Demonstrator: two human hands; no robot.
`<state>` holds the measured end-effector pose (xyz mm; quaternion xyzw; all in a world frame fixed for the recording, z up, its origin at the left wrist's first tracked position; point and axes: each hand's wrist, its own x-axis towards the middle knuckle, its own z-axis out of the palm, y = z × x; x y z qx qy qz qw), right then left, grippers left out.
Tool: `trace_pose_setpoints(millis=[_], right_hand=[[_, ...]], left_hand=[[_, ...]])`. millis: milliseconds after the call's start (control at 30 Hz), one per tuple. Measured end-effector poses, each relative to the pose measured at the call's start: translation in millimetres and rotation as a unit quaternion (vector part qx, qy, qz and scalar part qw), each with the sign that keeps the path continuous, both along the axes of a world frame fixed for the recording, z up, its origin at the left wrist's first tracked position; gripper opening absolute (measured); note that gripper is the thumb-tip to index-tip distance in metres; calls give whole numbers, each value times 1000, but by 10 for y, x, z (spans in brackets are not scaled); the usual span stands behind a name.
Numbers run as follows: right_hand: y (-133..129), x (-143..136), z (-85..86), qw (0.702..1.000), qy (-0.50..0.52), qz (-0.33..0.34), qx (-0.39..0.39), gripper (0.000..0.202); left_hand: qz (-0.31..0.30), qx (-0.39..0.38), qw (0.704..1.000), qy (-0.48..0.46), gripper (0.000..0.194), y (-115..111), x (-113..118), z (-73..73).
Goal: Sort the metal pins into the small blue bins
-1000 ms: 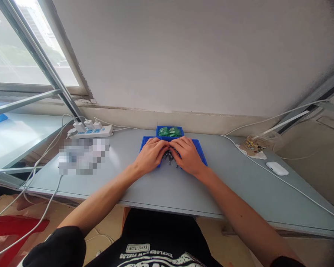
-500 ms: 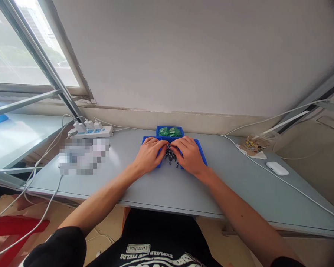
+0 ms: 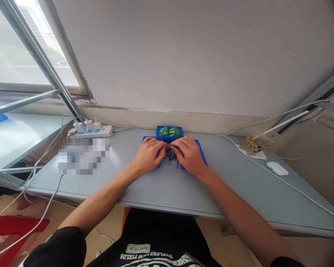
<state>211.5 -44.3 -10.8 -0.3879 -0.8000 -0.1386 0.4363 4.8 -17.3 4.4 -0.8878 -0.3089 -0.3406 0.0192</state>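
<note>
My left hand (image 3: pixel 150 154) and my right hand (image 3: pixel 187 154) meet almost fingertip to fingertip, both closed in a pinch. Between them is a small dark, shiny rod-like piece (image 3: pixel 169 145), its ends covered by my fingers. Just below it lies a pile of similar small black and silver pieces (image 3: pixel 170 155). A blue bin (image 3: pixel 202 152) shows beside my right hand, and another blue bin (image 3: pixel 144 139) is partly hidden behind my left. Behind both hands, a third blue bin (image 3: pixel 157 130) holds green packets (image 3: pixel 169 131).
On the grey table (image 3: pixel 167 189), a white power strip (image 3: pixel 100 131) with plugs stands at the back left, near a blurred-out patch. A white earbud case (image 3: pixel 277 168), a cable (image 3: pixel 256 160) and a cup with a brown sleeve (image 3: pixel 252 144) are on the right.
Both hands stay in nearly the same place. The small piece between the fingertips shows slightly more plainly now, after a slight shift of the fingers.
</note>
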Motion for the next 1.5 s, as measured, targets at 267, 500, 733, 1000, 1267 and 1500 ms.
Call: trace_pose_setpoints(millis=[267,500,733,1000,1267,1500], right_hand=[[-1,3,-2,1000,-1,8,0,16],[-4,-8,12,1000,1,-6,1,19],[12,5,-6,1000,9,3,-7,14],[10,-11,4,1000,-13,12,17,14],[9,1,13,999,-30,-10,-2,16],[35,23,-31,998,-43,-10,-43,22]], left_hand=[[-5,0,1000,0,27,10,-5,0],[-12,14,1000,-9,24,1,5,-3],[-11,13,1000,-15,23,6,-5,-12],[-16,7,1000,-12,24,17,-2,-16],[-27,10,1000,-10,24,16,-8,-28],[-23,3,1000,-8,24,7,-5,-16]])
